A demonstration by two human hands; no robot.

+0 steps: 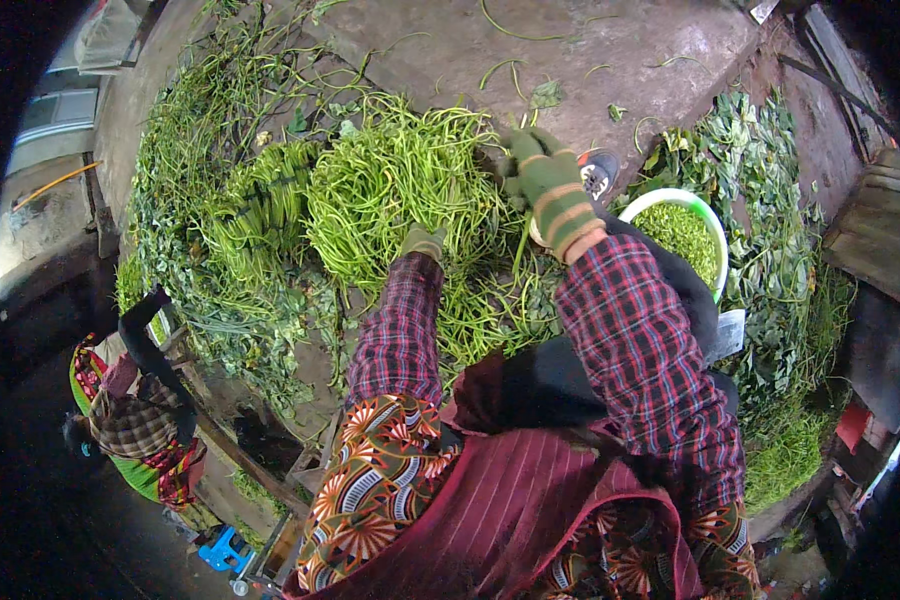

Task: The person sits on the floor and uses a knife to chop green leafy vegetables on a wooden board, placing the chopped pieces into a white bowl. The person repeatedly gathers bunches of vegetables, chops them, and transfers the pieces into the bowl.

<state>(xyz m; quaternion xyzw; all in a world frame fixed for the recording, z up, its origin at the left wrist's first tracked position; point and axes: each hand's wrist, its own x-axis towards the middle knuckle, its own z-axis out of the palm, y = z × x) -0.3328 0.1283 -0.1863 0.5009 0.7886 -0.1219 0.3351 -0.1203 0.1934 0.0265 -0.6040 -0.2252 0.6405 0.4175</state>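
A large heap of loose green stems lies on the ground before me. My left hand, in an olive knitted glove, is at the near side of this heap; its fingers are partly hidden among the stems. At the heap's right edge is my right hand, in an olive glove with tan stripes, its fingers pointing away from me. A thick green stalk shows just below that hand, and short stem ends show by the fingertips. Whether the right hand grips them is unclear.
Tied stem bundles lie left of the heap. A white bucket of chopped greens stands right of my leg. Leafy cuttings line the right side. A person is at the left, near a blue stool.
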